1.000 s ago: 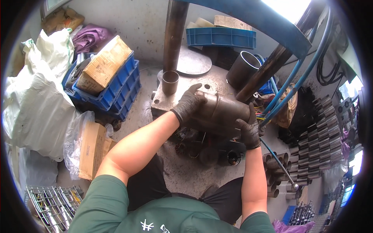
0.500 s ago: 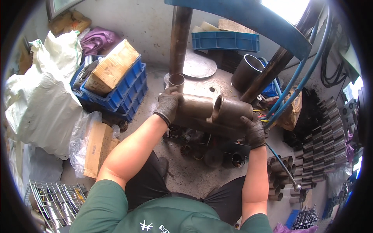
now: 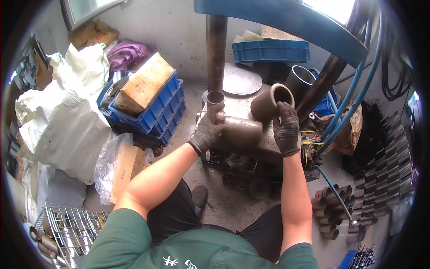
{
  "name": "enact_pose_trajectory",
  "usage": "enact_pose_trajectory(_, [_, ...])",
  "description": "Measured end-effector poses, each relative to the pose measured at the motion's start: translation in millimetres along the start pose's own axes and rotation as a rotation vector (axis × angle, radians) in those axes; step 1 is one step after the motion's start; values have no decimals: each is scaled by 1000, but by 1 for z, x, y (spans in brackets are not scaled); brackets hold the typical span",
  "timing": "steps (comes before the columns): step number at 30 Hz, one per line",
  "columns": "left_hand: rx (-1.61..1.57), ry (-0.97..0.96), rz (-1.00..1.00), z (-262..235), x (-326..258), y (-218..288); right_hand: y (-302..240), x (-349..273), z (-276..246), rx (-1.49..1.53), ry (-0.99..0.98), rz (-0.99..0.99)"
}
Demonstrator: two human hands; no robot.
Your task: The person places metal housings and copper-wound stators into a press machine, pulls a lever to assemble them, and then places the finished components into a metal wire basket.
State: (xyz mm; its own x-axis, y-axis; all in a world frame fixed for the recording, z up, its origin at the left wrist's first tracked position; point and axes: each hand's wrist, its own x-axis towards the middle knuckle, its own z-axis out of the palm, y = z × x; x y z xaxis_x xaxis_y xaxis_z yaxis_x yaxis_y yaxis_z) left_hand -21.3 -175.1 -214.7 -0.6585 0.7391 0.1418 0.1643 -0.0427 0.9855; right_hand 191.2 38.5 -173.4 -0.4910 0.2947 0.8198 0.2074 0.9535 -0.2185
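Note:
My left hand (image 3: pixel 208 133), in a dark grey glove, grips the left end of a shiny metal cylinder (image 3: pixel 244 131) lying sideways over the front of the worktable. A short rod end (image 3: pixel 220 117) shows beside its thumb. My gloved right hand (image 3: pixel 285 130) holds a wide, thick-walled metal tube (image 3: pixel 263 106) by its rim, fingers at the opening. That tube is tilted, its mouth toward the upper right, apart from the cylinder. Just behind my left hand stands a narrower upright tube (image 3: pixel 215 99).
A blue press frame (image 3: pixel 286 22) with dark posts surrounds the worktable (image 3: pixel 239 102). A round metal plate (image 3: pixel 242 78) and another wide tube (image 3: pixel 300 78) stand behind. Blue hoses (image 3: pixel 358 89) hang at right, above stacked tubes (image 3: pixel 333 201). Blue crates (image 3: pixel 156 112) are at left.
The wide tube has moved away from the cylinder and turned from lying sideways to tilted, mouth up. My right hand has moved from its far end to its rim. The view has shifted slightly.

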Motion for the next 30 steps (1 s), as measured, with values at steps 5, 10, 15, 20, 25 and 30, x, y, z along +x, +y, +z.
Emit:
enact_pose_trajectory(5, [-119, -148, -1, 28, -14, 13, -20, -4, -19, 12, -74, 24])
enact_pose_trajectory(10, [-242, -282, -5, 48, -22, 13, 3, -65, -31, 550, -398, 817])
enact_pose_trajectory(15, [-38, -304, 103, 63, -26, 18, -19, -66, -56, 1272, -553, 1351])
enact_pose_trajectory(20, [-200, -327, 43, 77, -18, 7, 2, -88, -50, 1560, -330, 1323])
enact_pose_trajectory(25, [-383, -212, -78, 69, -17, 13, -14, -74, -80, 1494, -113, 1429])
enact_pose_trajectory(30, [-354, -196, -106, 50, -17, 41, 42, -96, -86, 1401, 121, 1466])
